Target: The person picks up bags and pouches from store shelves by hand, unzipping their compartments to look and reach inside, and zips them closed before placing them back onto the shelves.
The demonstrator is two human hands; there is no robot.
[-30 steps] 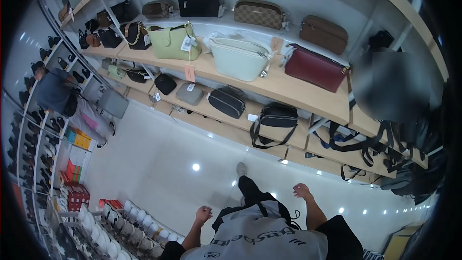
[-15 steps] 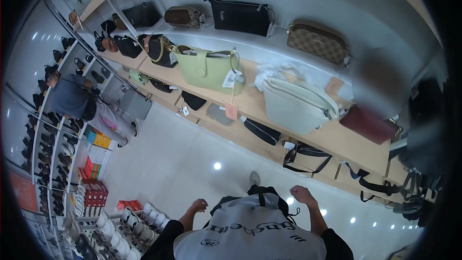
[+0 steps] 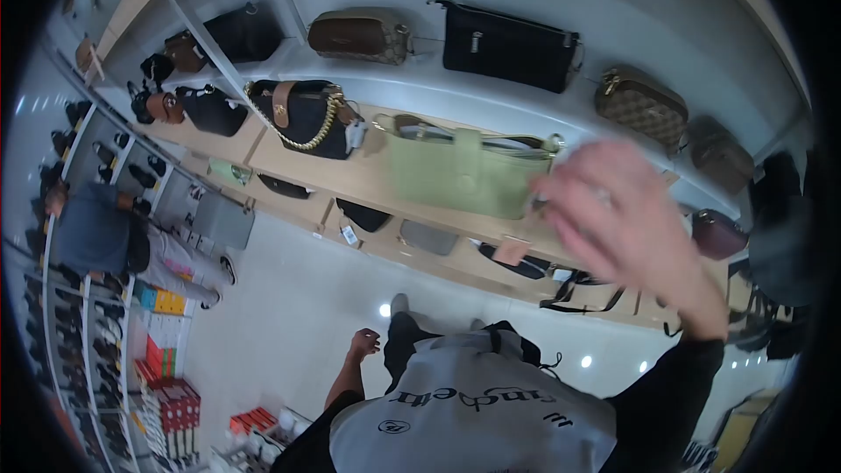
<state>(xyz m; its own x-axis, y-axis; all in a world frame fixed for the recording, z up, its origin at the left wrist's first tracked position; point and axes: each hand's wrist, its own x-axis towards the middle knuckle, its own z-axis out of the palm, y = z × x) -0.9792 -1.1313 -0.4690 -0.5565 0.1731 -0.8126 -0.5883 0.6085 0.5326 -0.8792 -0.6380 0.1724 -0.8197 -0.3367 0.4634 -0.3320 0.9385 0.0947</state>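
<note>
A pale green handbag (image 3: pixel 464 171) with a centre strap and gold rings stands on the wooden shelf. My right hand (image 3: pixel 613 210) is raised at its right end and blurred by motion. Its fingertips come close to the bag's lower right corner, and I cannot make out whether they hold anything. Low beside my body hangs my left hand (image 3: pixel 365 343), its fingers loosely bent and nothing in them. Left of the green bag sits a black handbag (image 3: pixel 307 123) with a gold chain and brown strap. The pale bag seen before is hidden behind my right hand.
On the upper ledge stand a black pouch (image 3: pixel 508 44), a brown patterned pouch (image 3: pixel 359 35) and a checkered pouch (image 3: pixel 642 107). A person (image 3: pixel 96 228) is at the shoe racks on the left. Red shoe boxes (image 3: pixel 171 403) are stacked below. More bags lie on the lower shelf.
My right hand has risen from beside my body to the green bag's right end. The view has moved closer to the shelf. My left hand stays low.
</note>
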